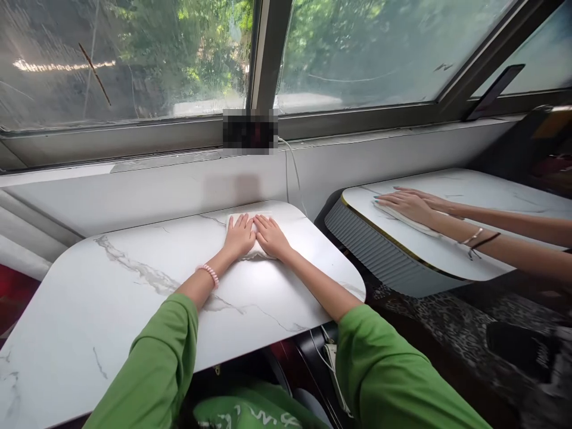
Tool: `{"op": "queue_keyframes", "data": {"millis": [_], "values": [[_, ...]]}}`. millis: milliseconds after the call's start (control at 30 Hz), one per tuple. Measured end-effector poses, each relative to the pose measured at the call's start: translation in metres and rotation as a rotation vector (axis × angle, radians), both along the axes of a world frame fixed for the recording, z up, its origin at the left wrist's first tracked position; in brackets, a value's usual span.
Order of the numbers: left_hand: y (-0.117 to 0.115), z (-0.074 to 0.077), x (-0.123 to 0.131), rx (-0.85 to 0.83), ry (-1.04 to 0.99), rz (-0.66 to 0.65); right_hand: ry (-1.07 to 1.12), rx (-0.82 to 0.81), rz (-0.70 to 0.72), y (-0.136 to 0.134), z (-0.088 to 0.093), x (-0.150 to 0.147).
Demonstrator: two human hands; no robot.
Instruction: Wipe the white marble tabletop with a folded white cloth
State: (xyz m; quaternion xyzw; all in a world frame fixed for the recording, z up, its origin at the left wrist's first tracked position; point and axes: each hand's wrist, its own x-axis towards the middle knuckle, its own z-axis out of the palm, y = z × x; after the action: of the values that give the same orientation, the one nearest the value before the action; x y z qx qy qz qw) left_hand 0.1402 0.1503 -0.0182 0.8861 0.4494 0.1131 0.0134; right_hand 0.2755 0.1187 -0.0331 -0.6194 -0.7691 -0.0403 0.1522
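My left hand (240, 236) lies flat on a folded white cloth (258, 252), fingers stretched out toward the wall. Beside it my right hand (271, 236) rests flat on the same cloth, its fingertips close to those of the left. Both hands are open, palms down, and cover much of the cloth. Beneath it is a white marble-patterned table (129, 316); the cloth lies near its far edge. A pink coiled band (210, 275) circles my left wrist.
On the right, another person's hands (409, 204) lie on a white cloth (404, 221) on a second marble-patterned table (473, 271). Behind the tables run a low white wall (156, 205) and slanted windows (357, 59). A white cable (295, 167) hangs down the wall. A phone-like slab (497, 92) leans on the sill.
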Motion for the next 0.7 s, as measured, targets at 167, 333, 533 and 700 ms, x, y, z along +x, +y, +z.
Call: {"op": "queue_keyframes", "data": {"millis": [167, 333, 533, 700], "values": [[-0.052, 0.001, -0.012, 0.012, -0.004, -0.095, -0.002, 0.060, -0.075, -0.064, -0.004, -0.016], [-0.108, 0.000, -0.026, 0.063, -0.023, -0.123, -0.030, 0.107, -0.050, -0.123, -0.004, -0.030], [-0.153, 0.002, -0.049, 0.060, -0.045, -0.141, -0.032, 0.136, -0.006, -0.166, -0.004, -0.049], [-0.155, 0.003, -0.053, 0.029, -0.040, -0.134, -0.016, 0.105, 0.013, -0.163, -0.005, -0.050]]}}
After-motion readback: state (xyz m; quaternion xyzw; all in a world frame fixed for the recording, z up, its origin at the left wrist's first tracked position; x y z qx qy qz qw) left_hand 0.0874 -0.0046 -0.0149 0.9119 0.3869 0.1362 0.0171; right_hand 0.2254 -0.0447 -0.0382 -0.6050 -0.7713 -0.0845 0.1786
